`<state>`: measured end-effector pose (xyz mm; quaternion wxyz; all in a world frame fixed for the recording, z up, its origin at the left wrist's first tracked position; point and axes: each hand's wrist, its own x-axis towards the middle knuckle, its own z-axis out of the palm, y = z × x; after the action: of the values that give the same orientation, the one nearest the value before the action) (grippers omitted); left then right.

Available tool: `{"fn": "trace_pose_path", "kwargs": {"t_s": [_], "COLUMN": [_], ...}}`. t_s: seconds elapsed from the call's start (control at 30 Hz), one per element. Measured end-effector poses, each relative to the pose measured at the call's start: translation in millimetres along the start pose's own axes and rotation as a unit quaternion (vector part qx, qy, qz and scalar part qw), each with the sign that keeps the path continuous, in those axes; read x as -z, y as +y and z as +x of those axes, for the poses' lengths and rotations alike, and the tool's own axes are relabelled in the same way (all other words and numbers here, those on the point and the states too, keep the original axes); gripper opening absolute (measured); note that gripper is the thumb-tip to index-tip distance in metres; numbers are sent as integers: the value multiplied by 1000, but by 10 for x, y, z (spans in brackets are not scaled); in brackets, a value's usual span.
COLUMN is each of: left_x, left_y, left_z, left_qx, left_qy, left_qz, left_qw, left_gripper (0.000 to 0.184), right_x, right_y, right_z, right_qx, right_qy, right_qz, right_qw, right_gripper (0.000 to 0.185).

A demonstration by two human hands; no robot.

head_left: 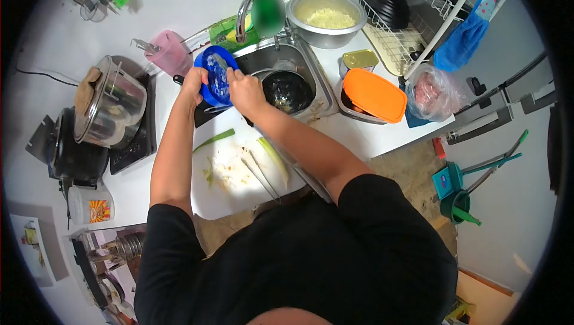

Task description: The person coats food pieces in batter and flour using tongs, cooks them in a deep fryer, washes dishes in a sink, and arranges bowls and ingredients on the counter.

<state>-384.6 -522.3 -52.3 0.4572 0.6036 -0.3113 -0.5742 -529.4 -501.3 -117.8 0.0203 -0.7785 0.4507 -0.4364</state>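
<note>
My left hand [194,85] is closed on the near left rim of a blue bowl [215,89], which is tilted beside the sink and smeared with whitish residue inside. My right hand [246,92] is closed at the bowl's right side, its fingers over the inside. A greyish flat piece shows in the bowl near those fingers; its kind is unclear. Below the hands lies a white cutting board [221,202] with green stalk pieces [274,161], scraps and thin metal tongs [258,175]. Inside the sink [326,89], to the right, sits a dark round pan [289,92].
Above the sink arches a faucet [242,17], beside a green soap bottle [267,11]. A metal bowl [326,39] of pale shreds and an orange-lidded container [373,95] stand right. A steel pot [113,104] and pink holder [170,53] stand left.
</note>
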Motion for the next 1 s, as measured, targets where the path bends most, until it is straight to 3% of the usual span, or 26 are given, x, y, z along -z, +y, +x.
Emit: {"fn": "trace_pose_path", "kwargs": {"t_s": [0.07,0.13,0.2,0.27,0.4,0.73,0.8,0.83,0.93,1.0], "left_x": [195,176,102,78,208,145,105,97,178,160], "left_y": [-35,32,-3,-27,17,-136,-161,-173,-153,-202], "left_z": [224,190,103,131,310,409,354,348,338,318], "left_qx": [25,17,-27,4,14,33,-81,-80,-76,-92], "left_qy": [-22,16,12,-18,12,-4,-29,-30,4,-15], "left_qz": [4,-1,22,11,52,43,106,84,126,111], "left_qw": [999,1000,999,1000,998,999,991,993,989,989], "left_gripper": [11,11,10,11,10,12,33,50,49,51], "right_x": [-66,-43,-65,-98,-95,-42,-42,-38,-6,-22], "right_y": [-10,-77,-43,34,-45,57,136,125,75,212], "right_z": [-90,-231,-169,-36,-273,-49,117,145,99,200], "right_qx": [3,45,32,23,39,39,15,31,81,-15], "right_qy": [8,7,-2,9,-31,10,23,29,27,-22], "right_qz": [0,20,7,0,-3,-25,-44,-40,-44,-66], "right_qw": [1000,999,999,1000,999,999,999,998,995,997], "right_gripper": [31,30,30,33,32,32,31,31,33,31]}}
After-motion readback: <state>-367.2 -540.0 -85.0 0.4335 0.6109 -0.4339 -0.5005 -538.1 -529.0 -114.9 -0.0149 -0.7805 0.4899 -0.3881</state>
